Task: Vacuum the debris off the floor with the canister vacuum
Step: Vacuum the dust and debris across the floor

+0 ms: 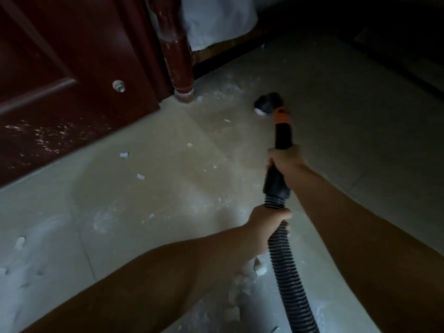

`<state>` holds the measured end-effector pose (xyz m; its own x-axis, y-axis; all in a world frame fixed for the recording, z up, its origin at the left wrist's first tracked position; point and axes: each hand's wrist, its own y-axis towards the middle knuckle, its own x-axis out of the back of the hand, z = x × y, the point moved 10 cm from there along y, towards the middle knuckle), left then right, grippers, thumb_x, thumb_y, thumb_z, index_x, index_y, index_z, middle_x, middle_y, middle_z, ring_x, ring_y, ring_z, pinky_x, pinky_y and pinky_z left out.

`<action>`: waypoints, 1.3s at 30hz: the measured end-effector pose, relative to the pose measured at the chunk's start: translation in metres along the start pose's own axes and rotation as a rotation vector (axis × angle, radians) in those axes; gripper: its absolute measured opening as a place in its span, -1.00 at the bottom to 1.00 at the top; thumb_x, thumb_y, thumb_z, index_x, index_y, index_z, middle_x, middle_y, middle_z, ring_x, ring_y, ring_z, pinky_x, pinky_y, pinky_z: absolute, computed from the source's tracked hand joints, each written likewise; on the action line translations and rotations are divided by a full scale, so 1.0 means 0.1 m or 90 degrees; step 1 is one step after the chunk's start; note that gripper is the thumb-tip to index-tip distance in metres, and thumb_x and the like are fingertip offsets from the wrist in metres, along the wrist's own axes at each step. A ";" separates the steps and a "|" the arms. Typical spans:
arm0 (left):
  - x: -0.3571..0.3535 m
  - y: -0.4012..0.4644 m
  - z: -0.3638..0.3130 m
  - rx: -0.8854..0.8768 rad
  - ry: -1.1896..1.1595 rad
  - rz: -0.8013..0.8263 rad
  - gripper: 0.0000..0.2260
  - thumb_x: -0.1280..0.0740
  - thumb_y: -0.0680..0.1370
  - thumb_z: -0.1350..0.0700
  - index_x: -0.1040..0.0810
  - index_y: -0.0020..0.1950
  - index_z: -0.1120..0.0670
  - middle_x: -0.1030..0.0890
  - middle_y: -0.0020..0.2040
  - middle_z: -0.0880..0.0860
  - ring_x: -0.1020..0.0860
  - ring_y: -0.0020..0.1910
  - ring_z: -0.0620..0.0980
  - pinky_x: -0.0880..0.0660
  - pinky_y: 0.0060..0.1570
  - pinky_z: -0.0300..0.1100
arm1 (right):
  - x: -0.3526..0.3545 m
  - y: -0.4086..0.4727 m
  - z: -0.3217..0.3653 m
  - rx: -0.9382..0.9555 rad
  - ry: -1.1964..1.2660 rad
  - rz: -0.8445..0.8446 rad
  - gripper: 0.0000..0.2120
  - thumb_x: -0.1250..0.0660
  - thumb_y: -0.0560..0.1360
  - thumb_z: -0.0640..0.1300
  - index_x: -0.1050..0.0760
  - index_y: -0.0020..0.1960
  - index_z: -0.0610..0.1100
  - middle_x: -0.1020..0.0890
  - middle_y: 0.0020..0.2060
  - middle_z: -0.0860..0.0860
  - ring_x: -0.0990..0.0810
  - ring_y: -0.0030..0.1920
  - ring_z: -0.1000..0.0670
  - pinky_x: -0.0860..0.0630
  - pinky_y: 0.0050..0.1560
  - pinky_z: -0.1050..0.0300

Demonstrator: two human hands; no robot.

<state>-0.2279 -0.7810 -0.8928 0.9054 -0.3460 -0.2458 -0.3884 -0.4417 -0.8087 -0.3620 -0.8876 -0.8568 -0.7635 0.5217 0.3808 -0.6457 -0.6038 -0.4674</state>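
The right hand (pixel 287 162) had its grip wrapped around the black vacuum wand (pixel 280 155), while the left hand (pixel 266 223) gripped the ribbed hose (pixel 286 267) just behind it. The nozzle (pixel 268 103) sat on the dusty floor (pixel 168 188) near the red bedpost (pixel 179 58), white debris bits (pixel 124 155) scattered left of the wand.

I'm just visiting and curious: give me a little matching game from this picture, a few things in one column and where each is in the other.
Things:
1. left hand
2. right hand
3. nozzle
4. wooden post

Places:
A. at the far end of the wand, over the floor
B. on the ribbed hose
C. standing beside the dark door
D. on the smooth black handle

Pairs: 1-B, 2-D, 3-A, 4-C
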 end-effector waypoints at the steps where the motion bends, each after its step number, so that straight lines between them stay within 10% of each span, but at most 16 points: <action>1: -0.06 0.04 -0.02 -0.001 0.007 0.006 -0.92 -0.38 0.50 0.26 -0.49 -0.13 0.16 -0.52 -0.33 0.10 -0.51 -0.38 0.02 -0.48 -0.20 -0.10 | 0.12 0.07 -0.03 -0.014 0.016 -0.024 -0.78 -0.37 0.38 -0.24 -0.45 0.00 -0.23 -0.53 -0.42 -0.08 -0.54 -0.40 -0.11 -0.61 -0.17 -0.05; 13: 0.19 -0.70 -0.40 -0.008 0.137 -0.100 -0.89 -0.36 0.51 0.27 -0.44 -0.14 0.17 -0.50 -0.31 0.09 -0.52 -0.37 0.00 -0.53 -0.37 -0.21 | -0.42 -0.62 0.45 -0.053 0.052 0.311 -0.84 -0.37 0.38 -0.29 -0.48 -0.05 -0.28 -0.56 -0.47 -0.09 -0.55 -0.46 -0.06 -0.59 -0.22 0.07; 18: 0.20 -0.61 -0.51 0.008 0.134 -0.117 -0.89 -0.36 0.51 0.29 -0.44 -0.14 0.16 -0.50 -0.27 0.11 -0.52 -0.35 0.03 -0.51 -0.41 -0.19 | -0.28 -0.43 0.48 -0.060 0.090 0.178 -0.90 -0.37 0.33 -0.27 -0.45 -0.27 -0.25 -0.52 -0.50 -0.10 -0.52 -0.46 -0.10 -0.62 -0.12 -0.07; 29: 0.55 -0.12 -0.43 0.004 0.120 -0.089 -0.88 -0.33 0.48 0.31 -0.43 -0.18 0.16 -0.48 -0.30 0.11 -0.50 -0.30 0.09 -0.53 -0.12 -0.04 | -0.61 0.03 0.22 -0.023 0.066 0.077 -0.49 -0.34 0.09 -0.03 -0.50 0.01 -0.21 -0.62 -0.25 -0.17 -0.64 -0.22 -0.23 -0.64 -0.08 -0.19; 39: 0.54 -0.01 -0.75 0.003 0.147 -0.070 -0.93 -0.34 0.47 0.29 -0.47 -0.16 0.19 -0.49 -0.24 0.12 -0.53 -0.17 0.13 -0.47 -0.11 -0.06 | -0.53 -0.03 0.59 -0.074 0.168 0.083 -0.87 -0.32 0.45 -0.35 -0.36 -0.08 -0.24 -0.45 -0.47 -0.08 -0.42 -0.58 0.01 -0.49 -0.48 0.18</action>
<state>-0.1916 -0.8614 -0.8654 0.8787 -0.4764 -0.0289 -0.2890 -0.4829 -0.8266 -0.3201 -0.9486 -0.8288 -0.8000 0.5919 0.0981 -0.5247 -0.6109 -0.5929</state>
